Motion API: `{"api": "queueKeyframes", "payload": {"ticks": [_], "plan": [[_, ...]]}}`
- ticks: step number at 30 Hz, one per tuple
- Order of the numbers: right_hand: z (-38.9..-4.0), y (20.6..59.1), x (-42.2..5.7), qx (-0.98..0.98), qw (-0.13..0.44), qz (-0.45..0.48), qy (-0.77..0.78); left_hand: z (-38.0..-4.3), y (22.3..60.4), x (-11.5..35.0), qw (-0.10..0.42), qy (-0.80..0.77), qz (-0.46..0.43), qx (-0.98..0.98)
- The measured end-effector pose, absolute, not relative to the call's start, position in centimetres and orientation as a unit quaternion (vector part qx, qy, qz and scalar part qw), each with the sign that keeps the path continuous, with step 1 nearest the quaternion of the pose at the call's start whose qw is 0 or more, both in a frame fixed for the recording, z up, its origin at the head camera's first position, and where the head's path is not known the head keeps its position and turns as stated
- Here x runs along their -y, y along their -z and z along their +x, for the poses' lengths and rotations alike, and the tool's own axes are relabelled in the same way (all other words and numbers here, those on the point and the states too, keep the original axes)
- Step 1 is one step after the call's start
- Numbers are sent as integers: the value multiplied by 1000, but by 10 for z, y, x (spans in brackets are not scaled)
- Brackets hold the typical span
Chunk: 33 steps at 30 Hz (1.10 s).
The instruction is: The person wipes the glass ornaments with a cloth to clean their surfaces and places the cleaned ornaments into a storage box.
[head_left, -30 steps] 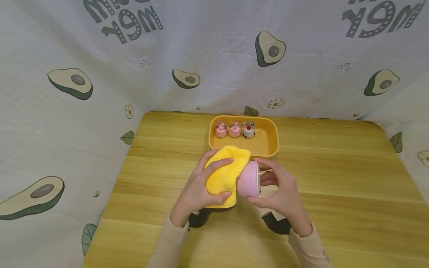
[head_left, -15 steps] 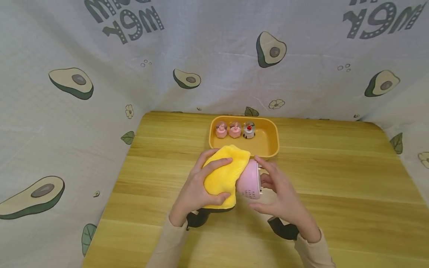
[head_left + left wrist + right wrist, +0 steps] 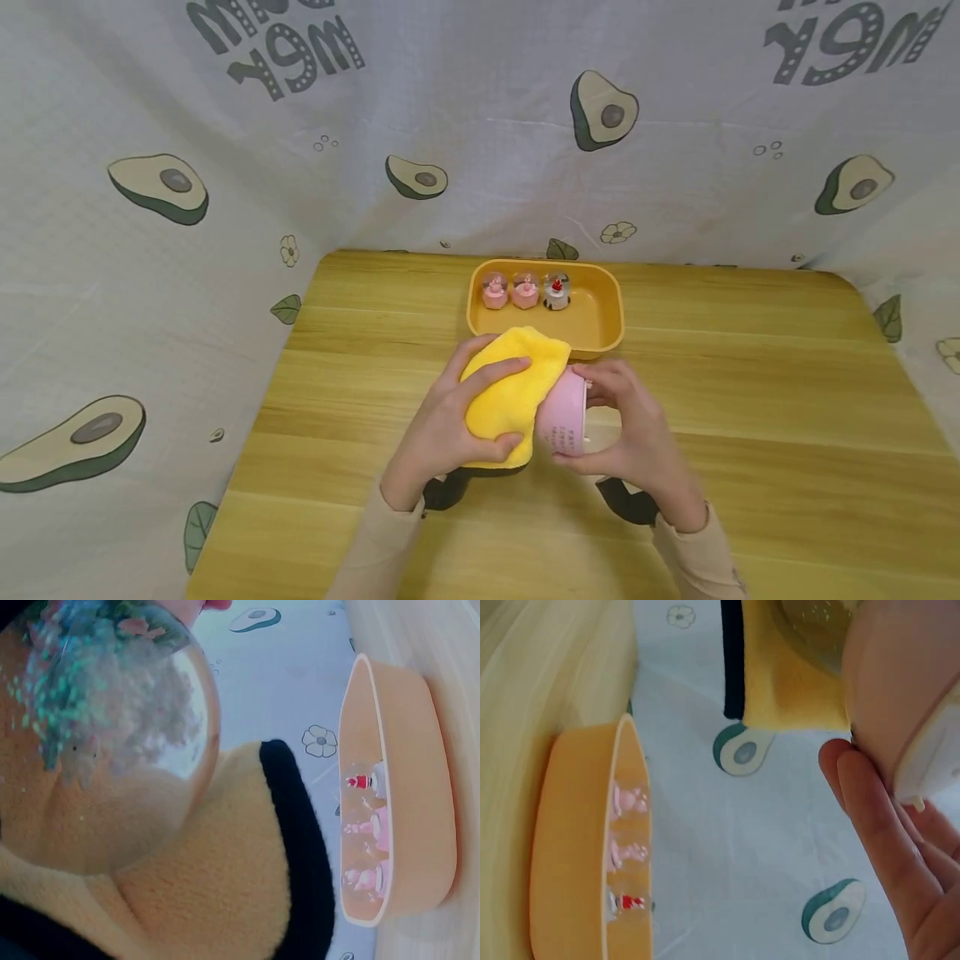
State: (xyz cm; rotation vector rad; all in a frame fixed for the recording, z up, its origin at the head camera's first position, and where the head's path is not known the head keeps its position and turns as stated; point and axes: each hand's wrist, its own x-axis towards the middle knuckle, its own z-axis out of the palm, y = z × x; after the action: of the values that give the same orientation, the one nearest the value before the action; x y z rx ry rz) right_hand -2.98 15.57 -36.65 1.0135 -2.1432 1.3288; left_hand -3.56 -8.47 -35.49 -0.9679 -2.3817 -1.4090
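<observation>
A large snow globe lies on its side between the hands. Its pink base (image 3: 562,412), with small printed lettering, faces right. In the left wrist view the clear dome (image 3: 112,750) shows floating glitter. My left hand (image 3: 442,421) holds a yellow cloth (image 3: 501,412) with dark edging against the dome, its fingers over the top and its thumb toward me. My right hand (image 3: 637,421) grips the pink base between fingertips and thumb. From the head view, the cloth hides the dome.
Just beyond the hands sits a yellow tray (image 3: 596,308) holding three small snow globes in a row: one pink (image 3: 495,292), another pink (image 3: 526,292), and a white one with red (image 3: 557,293). A patterned avocado curtain (image 3: 510,200) hangs behind the wooden table (image 3: 750,400).
The globe has turned, bringing the base's lettering into view. My right hand loosened from the base half a second ago and now grips it again. Cloth and globe shifted slightly right.
</observation>
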Motion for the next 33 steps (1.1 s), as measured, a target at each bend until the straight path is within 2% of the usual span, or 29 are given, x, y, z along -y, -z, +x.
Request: {"api": "queueKeyframes", "payload": {"ticks": [6, 10, 13, 20, 27, 33], "plan": [[-20, 367, -145, 783, 173, 268, -533, -37, 353, 82, 133, 439, -316, 831], [-13, 361, -135, 795, 134, 166, -568, -39, 356, 81, 154, 430, -314, 832], [-10, 355, -132, 807, 104, 133, -565, -40, 360, 81, 159, 450, -310, 823], [-17, 351, -144, 813, 68, 256, -519, -40, 363, 86, 136, 525, -296, 786], [-23, 348, -151, 822, 96, 327, -457, -41, 363, 85, 120, 539, -301, 777], [-28, 351, -149, 809, 159, 335, -456, -41, 363, 85, 114, 530, -304, 784]]}}
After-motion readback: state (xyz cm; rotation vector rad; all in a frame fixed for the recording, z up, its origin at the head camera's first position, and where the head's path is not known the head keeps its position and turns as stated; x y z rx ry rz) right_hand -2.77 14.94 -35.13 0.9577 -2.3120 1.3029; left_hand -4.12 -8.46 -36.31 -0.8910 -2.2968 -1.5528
